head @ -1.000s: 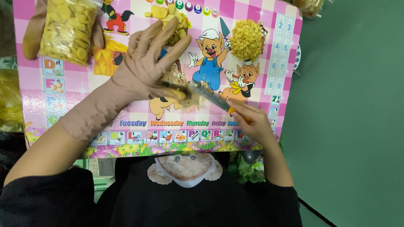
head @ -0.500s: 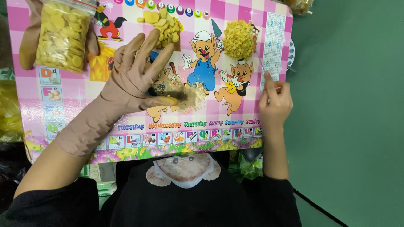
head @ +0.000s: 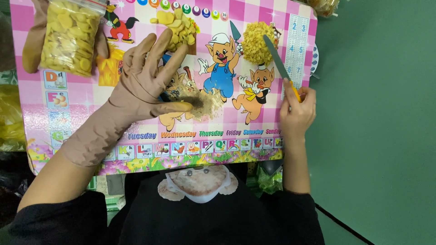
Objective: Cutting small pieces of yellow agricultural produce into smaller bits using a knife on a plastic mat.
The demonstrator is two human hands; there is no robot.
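Knife lifted clear of the pile.
Right hand (head: 297, 111), which half a second ago rested empty-looking at the mat's edge, now grips an orange-handled grey-bladed knife (head: 278, 63) pointing up; the brown-gloved left hand (head: 147, 81) stays spread wide beside the crumbly beige shavings (head: 206, 102) on the pink cartoon-printed mat (head: 136, 122).

A clear plastic bag full of flat yellow slices (head: 70, 34) lay at the far left of the pink checked cartoon mat (head: 36, 104), on top of a brown glove (head: 32, 43). A heap of pale yellow slices (head: 179, 27) sat near the top middle. A round pile of small yellow bits (head: 256, 43) sat to its right. The floor (head: 377, 136) was green.
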